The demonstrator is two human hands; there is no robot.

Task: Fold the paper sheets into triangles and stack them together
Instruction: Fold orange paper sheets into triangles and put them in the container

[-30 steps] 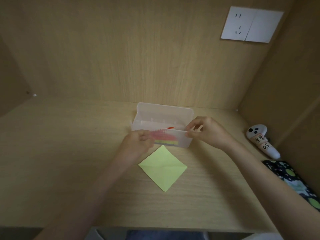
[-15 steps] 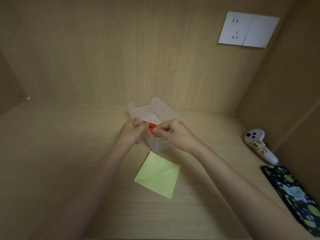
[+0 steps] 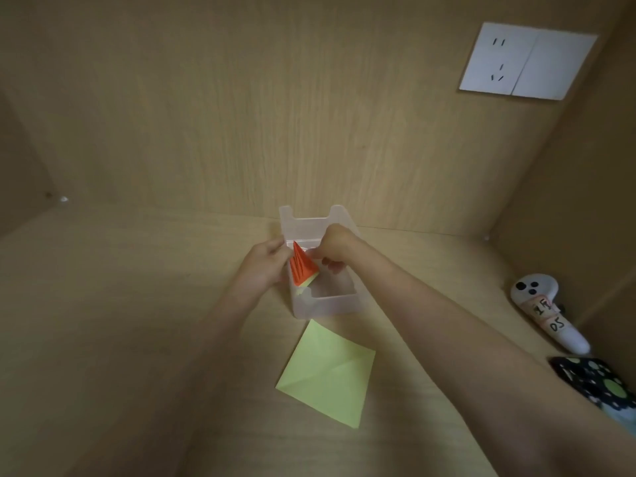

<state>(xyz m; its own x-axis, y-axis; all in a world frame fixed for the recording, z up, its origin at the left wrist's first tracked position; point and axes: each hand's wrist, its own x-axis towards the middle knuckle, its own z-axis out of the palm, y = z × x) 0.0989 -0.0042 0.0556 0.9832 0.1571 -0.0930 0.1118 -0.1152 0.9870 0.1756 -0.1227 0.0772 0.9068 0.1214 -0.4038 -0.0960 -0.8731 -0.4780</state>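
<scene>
**Changed since a second ago**
1. Green sheet (image 3: 327,373), in front of the clear box (image 3: 323,306): creased but still unfolded. It lies turned and sits nearer me than before.
2. Clear box: swung from broadside to end-on.
3. Stack of triangles (image 3: 303,268): it lay flat in the box and is now tipped up on edge against the box's left wall. My right hand (image 3: 339,246) reaches in and pinches its right side. My left hand (image 3: 265,266) clasps that left wall from outside.
4. My reading: the stack is coming out so the green sheet can be added, once that sheet is folded.

**Materials**
1. Green sheet: thin matte paper, square, with a diagonal crease.
2. Right of the box: a dotted fabric pouch (image 3: 599,387), then a smooth white controller (image 3: 547,311) with taped labels.
3. Box: translucent rigid plastic, oblong, with a notched rear rim.
4. Stack: orange leaves fanned out, with a pale green one at the base.
5. Beyond the box: a glossy white wall socket (image 3: 526,62) on the wood-grain panel.
</scene>
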